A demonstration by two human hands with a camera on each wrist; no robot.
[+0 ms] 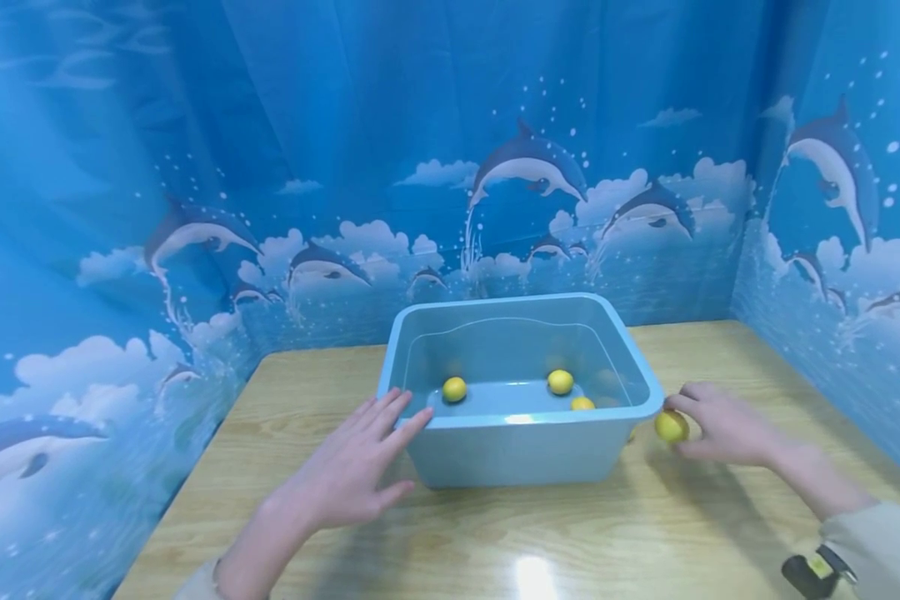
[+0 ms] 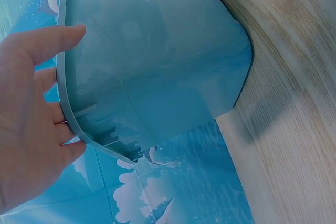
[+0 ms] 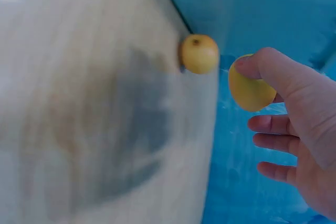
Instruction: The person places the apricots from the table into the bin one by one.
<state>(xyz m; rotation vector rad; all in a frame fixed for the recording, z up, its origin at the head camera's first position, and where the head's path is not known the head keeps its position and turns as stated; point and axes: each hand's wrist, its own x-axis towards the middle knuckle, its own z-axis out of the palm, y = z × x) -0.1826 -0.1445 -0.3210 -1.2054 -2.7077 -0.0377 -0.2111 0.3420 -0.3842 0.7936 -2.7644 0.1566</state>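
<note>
A light blue plastic tub (image 1: pixel 510 450) stands on the wooden table. At its front left corner my left hand (image 1: pixel 348 471) rests on the rim with fairly straight, spread fingers, the thumb held out in front of the wall. To the right of the tub, my right hand (image 1: pixel 731 427) pinches a small yellow fruit (image 1: pixel 669 427) between thumb and forefinger, its other fingers loosely bent. Another yellow fruit (image 3: pixel 199 54) with a brown end lies on the table beside the tub in the right wrist view. Inside the tub are three yellow fruits, one (image 1: pixel 453 389) at the left and two (image 1: pixel 560 382) at the right.
The wooden table (image 1: pixel 480 542) runs back to a blue curtain (image 1: pixel 390 150) printed with dolphins, which also hangs along the left and right sides. A dark band with a small device (image 1: pixel 816 571) sits at the right sleeve.
</note>
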